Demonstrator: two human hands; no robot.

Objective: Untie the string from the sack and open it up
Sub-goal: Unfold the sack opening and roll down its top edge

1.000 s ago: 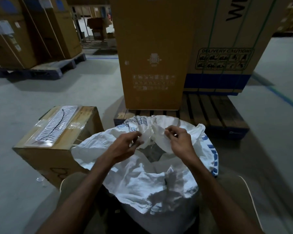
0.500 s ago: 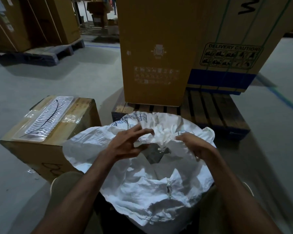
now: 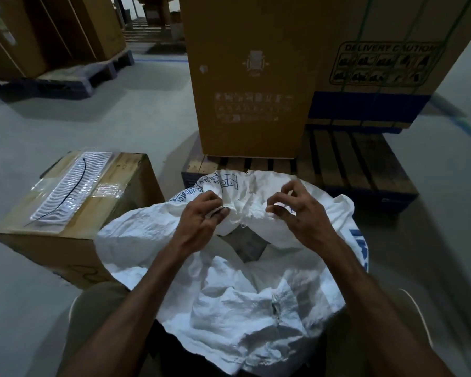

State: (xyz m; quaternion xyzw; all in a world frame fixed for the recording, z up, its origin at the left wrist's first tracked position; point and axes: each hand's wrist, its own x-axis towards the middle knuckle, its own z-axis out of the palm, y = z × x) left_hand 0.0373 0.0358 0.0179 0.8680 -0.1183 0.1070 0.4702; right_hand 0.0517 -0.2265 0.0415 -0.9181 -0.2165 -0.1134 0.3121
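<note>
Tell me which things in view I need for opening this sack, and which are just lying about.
Job:
white sack
string at its gathered mouth
left hand, pinching there
right hand, pinching the fabric

Lying about:
small cardboard box with a plastic tray
tall cartons
wooden pallet

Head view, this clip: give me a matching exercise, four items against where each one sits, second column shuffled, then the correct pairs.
Items:
1. left hand
2. right hand
3. small carton
4. tall box

Places:
A. standing on the wooden pallet
B. pinching the gathered neck of the sack
C. on the floor, left of the sack
D. fingers curled on the sack's fabric, right of the neck

Pairs: 1-B, 2-D, 3-C, 4-A
</note>
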